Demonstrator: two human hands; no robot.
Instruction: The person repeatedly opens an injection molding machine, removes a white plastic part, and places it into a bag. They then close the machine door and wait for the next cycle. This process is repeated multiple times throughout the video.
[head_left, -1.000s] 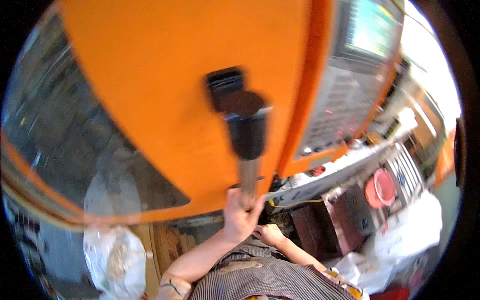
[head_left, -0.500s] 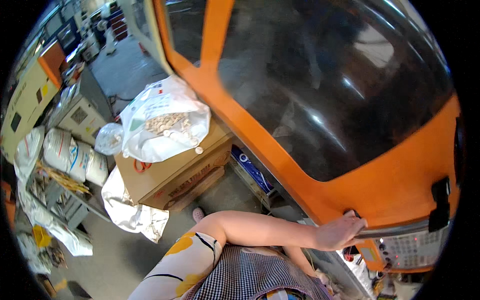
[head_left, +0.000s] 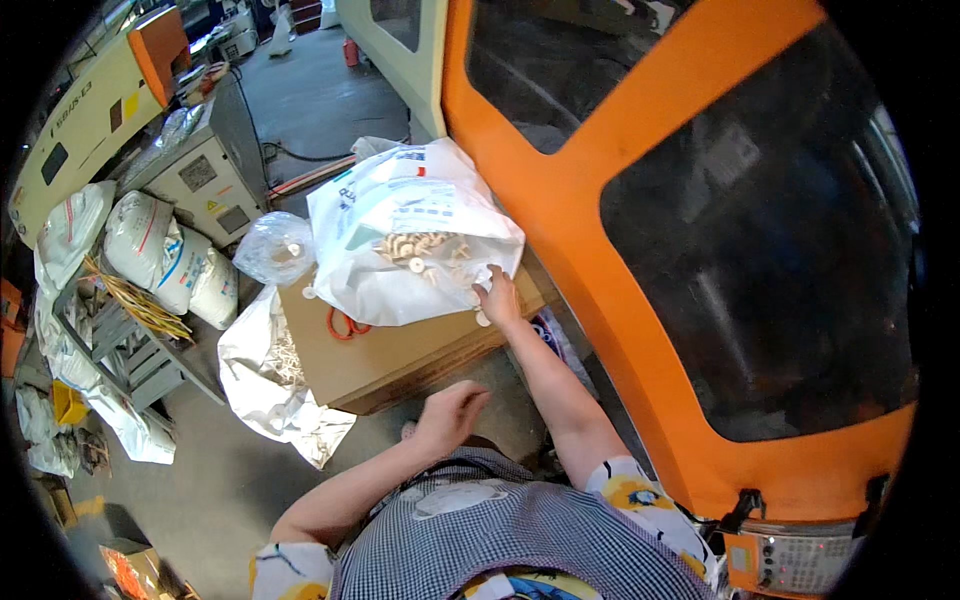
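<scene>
Right hand: the person's right hand [head_left: 497,298] reaches to the open mouth of a large white plastic bag with print [head_left: 420,200]; its fingers are bent at the edge, but I cannot tell whether they clamp on something.
Left hand: the left hand [head_left: 452,413] is in the air before the brown cardboard box [head_left: 400,347], its fingers curled; whether it keeps something inside, I cannot tell.
White bag: it lies on top of the box, and small beige pieces with round heads [head_left: 412,246] show in its mouth.
Beside it: a red looped object [head_left: 345,323] and a clear plastic bag [head_left: 268,250].
</scene>
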